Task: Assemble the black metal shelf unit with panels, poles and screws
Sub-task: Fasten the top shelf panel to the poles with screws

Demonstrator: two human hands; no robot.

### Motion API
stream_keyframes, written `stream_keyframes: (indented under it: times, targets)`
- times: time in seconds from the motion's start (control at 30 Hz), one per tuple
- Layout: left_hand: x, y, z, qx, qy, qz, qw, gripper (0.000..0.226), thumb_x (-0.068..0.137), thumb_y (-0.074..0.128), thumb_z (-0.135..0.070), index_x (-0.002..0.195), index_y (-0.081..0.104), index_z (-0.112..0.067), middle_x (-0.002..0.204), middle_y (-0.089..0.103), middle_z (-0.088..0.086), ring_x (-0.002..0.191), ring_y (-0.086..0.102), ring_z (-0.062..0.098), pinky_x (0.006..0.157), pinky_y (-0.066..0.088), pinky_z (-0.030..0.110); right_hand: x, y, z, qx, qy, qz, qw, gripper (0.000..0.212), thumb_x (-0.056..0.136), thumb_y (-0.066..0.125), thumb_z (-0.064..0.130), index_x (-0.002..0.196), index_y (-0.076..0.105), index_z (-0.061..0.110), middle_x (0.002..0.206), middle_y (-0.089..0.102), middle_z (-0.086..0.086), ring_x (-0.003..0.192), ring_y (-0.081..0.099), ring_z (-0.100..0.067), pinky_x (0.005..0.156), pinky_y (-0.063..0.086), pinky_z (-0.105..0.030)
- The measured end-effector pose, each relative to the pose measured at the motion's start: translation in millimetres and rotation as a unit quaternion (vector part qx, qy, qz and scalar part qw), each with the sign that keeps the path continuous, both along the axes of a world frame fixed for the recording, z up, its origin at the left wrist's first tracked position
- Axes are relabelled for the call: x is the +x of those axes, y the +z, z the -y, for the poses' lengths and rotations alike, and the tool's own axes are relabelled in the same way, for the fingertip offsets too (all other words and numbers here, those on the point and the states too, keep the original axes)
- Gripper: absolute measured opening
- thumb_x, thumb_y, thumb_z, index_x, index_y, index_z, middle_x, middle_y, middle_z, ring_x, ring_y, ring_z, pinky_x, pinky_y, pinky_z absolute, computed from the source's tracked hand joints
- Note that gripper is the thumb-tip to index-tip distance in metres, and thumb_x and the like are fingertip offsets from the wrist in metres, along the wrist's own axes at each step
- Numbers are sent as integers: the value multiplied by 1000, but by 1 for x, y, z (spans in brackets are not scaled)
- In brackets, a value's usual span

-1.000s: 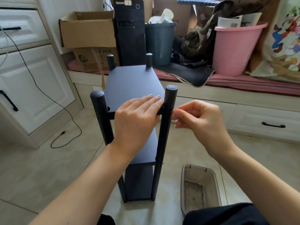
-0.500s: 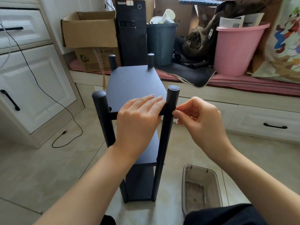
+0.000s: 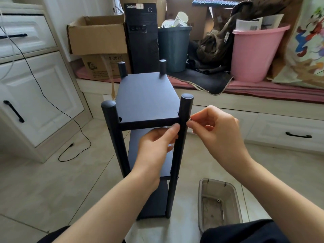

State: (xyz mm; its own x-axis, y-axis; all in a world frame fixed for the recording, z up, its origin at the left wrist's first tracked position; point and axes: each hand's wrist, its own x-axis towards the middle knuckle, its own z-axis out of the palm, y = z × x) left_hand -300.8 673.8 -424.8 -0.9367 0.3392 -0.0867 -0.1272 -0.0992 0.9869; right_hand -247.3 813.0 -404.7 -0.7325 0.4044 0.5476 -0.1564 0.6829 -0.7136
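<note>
Clear plastic tray on floor, few small screws inside

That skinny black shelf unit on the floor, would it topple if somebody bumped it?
Probably fairly easily: the shelf unit is tall and narrow on smooth floor tiles. It looks stiff, though, with panels fixed between four poles. The left hand is at its near right pole, which should help steady it.
</note>
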Motion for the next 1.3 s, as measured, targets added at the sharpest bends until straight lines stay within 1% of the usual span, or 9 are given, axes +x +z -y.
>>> stream_keyframes:
  times: [0.07, 0.13, 0.3, 0.57, 0.77, 0.83, 0.97, 1.17, 1.3]
  targets:
    - [-1, 0, -4, 40, -2, 12, 999, 25, 79, 77, -40, 98, 77, -23, 94, 78, -11, 93, 71, 4, 96, 53, 31, 1, 0, 0, -11, 2, -1, 1000, 8, 84, 78, 17, 85, 70, 13, 76, 70, 10, 71, 68, -6, 71, 57, -29]
    - [-1, 2, -6, 64, -7, 11, 998, 35, 70, 75, -46, 99, 77, -26, 98, 77, -12, 97, 71, 2, 102, 50, 34, 1, 0, 0, -16, 3, 1, 1000, 9, 84, 77, 17, 86, 70, 13, 76, 70, 9, 70, 68, -7, 71, 57, -29]
    - [-4, 4, -9, 96, -8, 24, 995, 23, 66, 75, -43, 85, 79, -30, 99, 78, -9, 102, 71, 7, 109, 46, 40, 2, 0, 0, 1, 1, -1, 1000, 10, 84, 78, 15, 86, 68, 16, 78, 69, 12, 74, 68, -6, 71, 56, -27]
    - [-4, 4, -10, 121, -13, 13, 992, 35, 65, 74, -40, 95, 77, -24, 103, 78, -6, 104, 71, 9, 105, 48, 33, 5, 1, -2, 33, -1, -3, 999, 12, 82, 80, 9, 88, 72, 14, 79, 70, 14, 75, 68, -5, 72, 55, -20]
    - [-6, 3, -12, 117, 2, 9, 993, 50, 63, 76, -42, 107, 76, -18, 107, 77, -2, 114, 67, 18, 111, 45, 39, 5, 1, 1, 52, -9, -9, 999, 6, 86, 75, 14, 91, 73, 11, 78, 70, 10, 71, 67, -4, 72, 55, -19]
    - [-6, 3, -12, 114, 7, 6, 993, 51, 60, 77, -44, 105, 76, -20, 105, 77, -4, 113, 67, 19, 111, 45, 41, 5, 0, 2, 37, -11, -4, 999, 6, 87, 74, 17, 90, 74, 11, 76, 71, 8, 68, 67, -5, 71, 54, -20]
    - [-7, 2, -12, 115, 12, 7, 993, 52, 58, 77, -46, 103, 77, -21, 102, 78, -5, 111, 67, 18, 109, 46, 40, 6, 2, 3, 139, -33, -19, 989, 9, 87, 75, 12, 92, 73, 5, 81, 73, 0, 71, 67, -13, 71, 53, -27]
    - [-8, 0, -13, 120, 12, 3, 993, 44, 60, 77, -44, 98, 77, -23, 100, 78, -5, 103, 68, 14, 104, 49, 35, 5, 1, 1, 92, -23, -7, 995, 8, 88, 73, 15, 92, 76, 9, 79, 71, 7, 68, 66, -6, 71, 52, -19]
    - [-10, -1, -13, 129, 10, 6, 992, 41, 58, 78, -44, 93, 77, -23, 95, 78, -6, 97, 67, 13, 101, 49, 33, 4, -3, -2, 86, -18, 24, 996, 19, 93, 67, 27, 87, 75, 10, 73, 71, 7, 65, 66, -7, 68, 52, -23]
